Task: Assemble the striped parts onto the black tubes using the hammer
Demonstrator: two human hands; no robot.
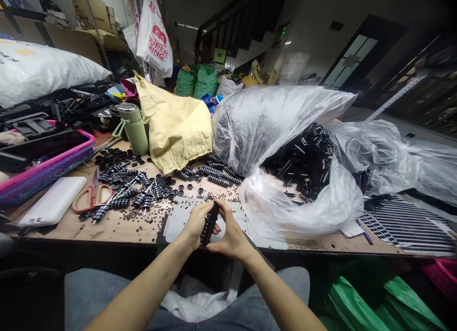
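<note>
Between my hands, over the table's front edge, is a narrow black plastic piece [209, 225] with a row of small pale marks along it, tilted with its far end up to the right. My left hand [195, 222] wraps around its left side. My right hand [230, 233] spans it, thumb near the lower end and fingertips at the top end. Beneath the hands lies a pale grey sheet [178, 221]. Tiny dark rings [137, 221] are scattered to the left, near black-and-white ribbed rollers on metal rods [121, 200].
Red-handled scissors [93, 195], a white slab-shaped object [53, 200], a green flask [134, 129] and a pink-rimmed basket [80, 143] stand left. A yellow sack [174, 126] is at centre. An open clear bag [303, 217] with black parts [303, 160] lies right, beside striped strips [403, 221].
</note>
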